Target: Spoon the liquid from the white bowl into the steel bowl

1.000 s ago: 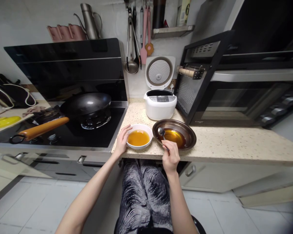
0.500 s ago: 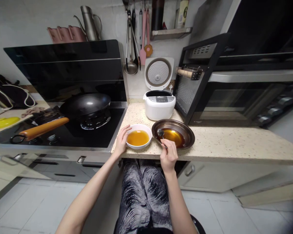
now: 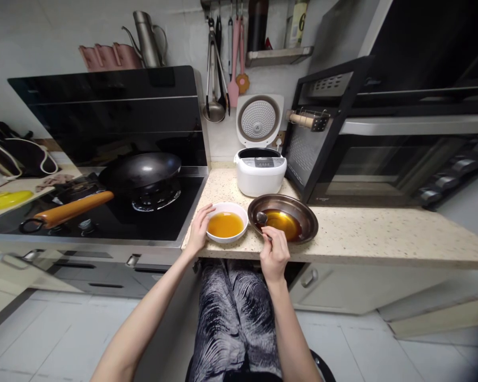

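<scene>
A white bowl [image 3: 233,239] of amber liquid stands on the counter near its front edge. My left hand [image 3: 199,228] grips its left side, fingers at the rim. Just to the right sits a dark metal basin [image 3: 309,223] with a pool of darker amber liquid. My right hand [image 3: 275,252] is closed around the handle of a metal spoon [image 3: 262,217], whose head hangs over the left part of the basin. Most of the spoon's handle is hidden by my fingers.
Behind the bowls stands a white rice cooker [image 3: 261,178], lid raised. On the left, a black wok [image 3: 143,170] with a wooden handle [image 3: 74,209] sits on the stove. An oven [image 3: 366,167] stands at right. Utensils, including a ladle [image 3: 214,111], hang on the wall.
Almost nothing has changed. My right hand and the spoon have shifted very slightly left; my left hand stays on the white bowl.
</scene>
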Demonstrator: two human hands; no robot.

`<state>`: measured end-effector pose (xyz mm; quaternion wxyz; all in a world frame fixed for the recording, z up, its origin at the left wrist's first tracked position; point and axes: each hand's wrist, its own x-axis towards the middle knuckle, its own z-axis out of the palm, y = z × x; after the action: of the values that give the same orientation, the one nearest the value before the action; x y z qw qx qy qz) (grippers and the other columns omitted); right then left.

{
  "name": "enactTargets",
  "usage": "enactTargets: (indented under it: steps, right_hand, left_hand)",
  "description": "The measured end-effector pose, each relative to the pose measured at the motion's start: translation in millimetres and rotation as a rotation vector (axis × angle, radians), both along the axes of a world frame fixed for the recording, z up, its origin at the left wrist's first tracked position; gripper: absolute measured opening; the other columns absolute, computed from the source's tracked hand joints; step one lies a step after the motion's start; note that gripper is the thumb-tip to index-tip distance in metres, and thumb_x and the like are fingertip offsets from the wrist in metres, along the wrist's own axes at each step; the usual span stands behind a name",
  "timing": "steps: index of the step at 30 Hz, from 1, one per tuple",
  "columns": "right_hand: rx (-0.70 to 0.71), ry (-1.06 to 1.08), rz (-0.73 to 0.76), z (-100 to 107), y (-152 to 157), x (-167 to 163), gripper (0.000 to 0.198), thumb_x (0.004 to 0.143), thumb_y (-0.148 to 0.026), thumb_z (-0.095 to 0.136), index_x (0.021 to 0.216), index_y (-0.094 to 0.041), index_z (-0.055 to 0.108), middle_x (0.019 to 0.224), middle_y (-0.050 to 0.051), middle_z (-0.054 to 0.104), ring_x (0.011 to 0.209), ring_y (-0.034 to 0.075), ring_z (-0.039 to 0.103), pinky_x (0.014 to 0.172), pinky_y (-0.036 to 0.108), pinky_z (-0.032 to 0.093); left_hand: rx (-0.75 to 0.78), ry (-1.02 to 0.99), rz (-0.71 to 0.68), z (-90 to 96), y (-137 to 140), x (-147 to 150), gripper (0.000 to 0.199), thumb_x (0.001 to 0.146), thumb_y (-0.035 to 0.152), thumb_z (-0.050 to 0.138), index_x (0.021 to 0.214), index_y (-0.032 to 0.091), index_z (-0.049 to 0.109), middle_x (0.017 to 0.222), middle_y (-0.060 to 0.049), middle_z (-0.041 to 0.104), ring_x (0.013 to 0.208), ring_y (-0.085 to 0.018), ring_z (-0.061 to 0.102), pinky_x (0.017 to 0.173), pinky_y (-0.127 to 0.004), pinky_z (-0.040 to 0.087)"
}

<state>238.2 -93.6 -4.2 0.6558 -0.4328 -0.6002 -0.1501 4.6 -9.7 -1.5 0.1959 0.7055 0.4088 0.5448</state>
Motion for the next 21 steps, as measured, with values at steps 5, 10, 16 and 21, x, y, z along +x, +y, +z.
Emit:
enactTargets:
  steps: [5,10,16,21]
  right_hand:
    - [-0.01,0.001,-0.008,0.4,-0.7,0.0,0.02,0.1,-0.013,0.049,0.103,-0.019,0.068,0.091,0.009,0.073,0.09,0.021,0.069,0.083,0.036,0.057]
    - [-0.031,0.008,-0.011,1.7,-1.4,-0.2,0.02,0.101,-0.015,0.049,0.102,-0.02,0.068,0.092,0.008,0.072,0.09,0.02,0.068,0.084,0.035,0.056]
    - [-0.056,0.082,-0.057,4.0,-1.2,-4.6,0.019,0.102,-0.014,0.049,0.102,-0.018,0.067,0.092,0.008,0.071,0.09,0.019,0.067,0.085,0.033,0.054]
    - [-0.046,0.192,-0.098,7.1,0.2,-13.5,0.018,0.103,-0.019,0.049,0.099,-0.018,0.067,0.092,0.008,0.071,0.09,0.019,0.067,0.087,0.033,0.053]
  left_hand:
    - [0.0,0.001,-0.004,2.2,-1.9,0.3,0.04,0.102,0.037,0.041,0.123,0.019,0.071,0.144,-0.012,0.063,0.139,-0.028,0.055,0.125,-0.052,0.034]
    - [-0.002,-0.008,-0.002,3.1,-3.0,1.5,0.04,0.102,0.037,0.042,0.122,0.019,0.072,0.144,-0.012,0.063,0.14,-0.029,0.055,0.124,-0.052,0.034]
    - [-0.004,-0.01,-0.007,3.7,-3.3,2.1,0.039,0.102,0.036,0.042,0.122,0.019,0.072,0.144,-0.012,0.063,0.14,-0.028,0.054,0.125,-0.051,0.034]
    - [0.003,-0.009,-0.005,2.7,-2.0,1.5,0.04,0.102,0.036,0.042,0.123,0.018,0.071,0.144,-0.013,0.063,0.14,-0.029,0.055,0.124,-0.053,0.034]
